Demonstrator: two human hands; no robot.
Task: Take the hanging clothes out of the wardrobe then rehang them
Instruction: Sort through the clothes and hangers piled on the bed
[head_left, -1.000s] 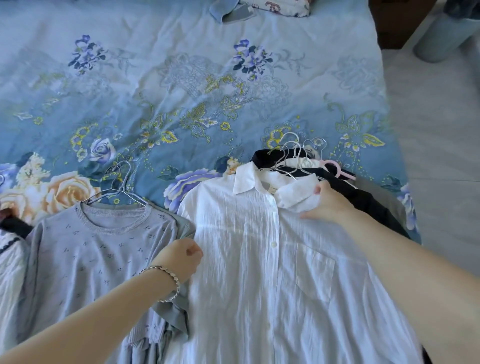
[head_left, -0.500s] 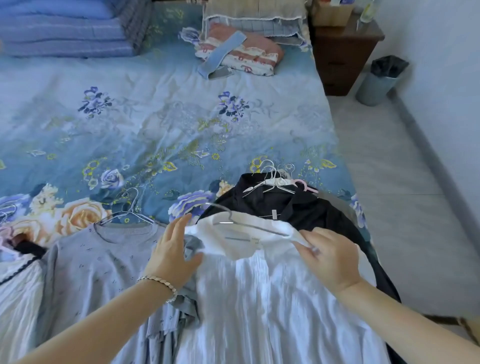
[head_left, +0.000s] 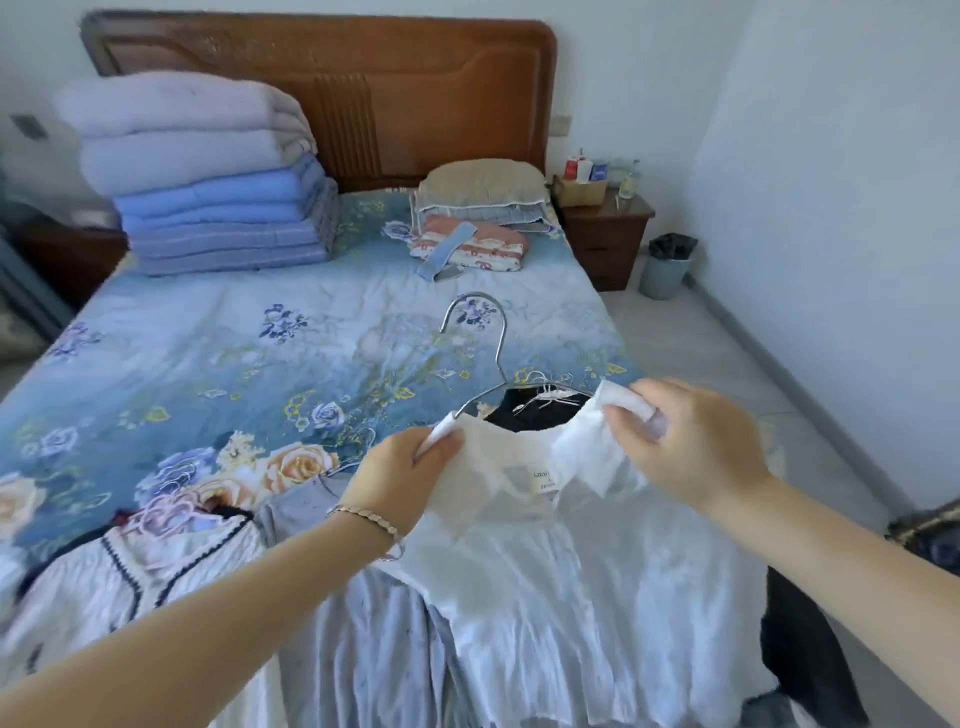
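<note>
A white shirt (head_left: 561, 587) is lifted off the bed on a metal wire hanger (head_left: 475, 343), whose hook stands above the collar. My left hand (head_left: 400, 478) grips the shirt's left shoulder and hanger end. My right hand (head_left: 685, 441) grips the right shoulder and collar. Under and behind the shirt lies a black garment (head_left: 540, 413) with several hangers on top. To the left on the bed lie a grey-blue knit top (head_left: 363, 649) and a striped white top with dark trim (head_left: 130, 577) on a pink hanger.
The bed (head_left: 208, 353) has a blue floral sheet. Folded quilts (head_left: 202, 176) are stacked at its head on the left, pillows (head_left: 478, 218) on the right. A wooden nightstand (head_left: 608, 234) and a bin (head_left: 667, 265) stand by the right wall, with tiled floor (head_left: 727, 374) between.
Both hands took the white shirt by its shoulders and raised it with its hanger off the pile, uncovering the black garment. The view tilted up toward the headboard.
</note>
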